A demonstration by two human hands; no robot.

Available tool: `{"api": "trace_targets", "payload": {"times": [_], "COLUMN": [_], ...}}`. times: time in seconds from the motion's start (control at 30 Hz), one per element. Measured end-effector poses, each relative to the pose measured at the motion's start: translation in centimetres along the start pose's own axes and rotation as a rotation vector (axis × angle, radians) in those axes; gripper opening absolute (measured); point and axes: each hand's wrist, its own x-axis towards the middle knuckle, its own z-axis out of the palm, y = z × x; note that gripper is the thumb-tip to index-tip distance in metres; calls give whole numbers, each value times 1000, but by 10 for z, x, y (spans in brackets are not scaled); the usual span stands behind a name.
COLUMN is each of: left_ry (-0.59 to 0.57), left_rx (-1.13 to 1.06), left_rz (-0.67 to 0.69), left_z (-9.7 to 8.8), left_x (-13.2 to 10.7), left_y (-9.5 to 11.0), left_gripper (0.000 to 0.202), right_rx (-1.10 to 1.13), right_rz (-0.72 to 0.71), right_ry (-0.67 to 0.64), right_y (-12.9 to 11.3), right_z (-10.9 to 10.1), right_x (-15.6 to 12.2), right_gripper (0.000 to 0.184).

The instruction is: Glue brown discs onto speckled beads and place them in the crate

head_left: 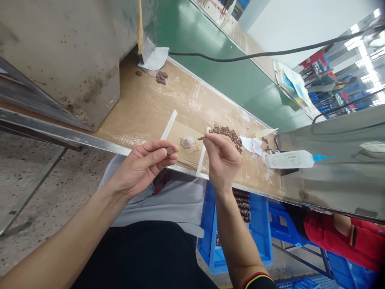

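My left hand (144, 164) is closed in a pinch on a small brown disc (170, 150), held just above the near edge of the cardboard-covered bench (141, 108). My right hand (224, 158) is closed on a thin brown stick (201, 138) whose tip points left toward a small clear cup (187, 142). Behind the right hand lies a heap of small brown parts (228, 134). White strips (169, 125) frame a cardboard square under the cup.
Several brown discs (161, 77) lie near a white paper (155, 58) at the back left. A white glue bottle with a blue tip (293, 159) lies on the right by a metal housing (337, 160). A green conveyor belt (228, 68) runs behind. Blue crates (255, 228) sit below; another person's red sleeve (339, 237) shows at right.
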Motion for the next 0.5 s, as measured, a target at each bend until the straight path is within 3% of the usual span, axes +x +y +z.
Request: {"api": "trace_targets", "payload": {"times": [0.23,0.5], "left_ry": [-30,14], "left_rx": [-24,-49], "left_rz": [-10,20], "left_z": [7,13], "left_x": [-3,-5], "left_y": [-11,-15], "left_gripper": [19,25], "right_rx": [290,569], "right_rz": [114,341], "right_ry": [-86,-121], "right_y": [-32,-31], "right_z": [3,16], "right_x": [-15,-28], "right_gripper": [12,12]}}
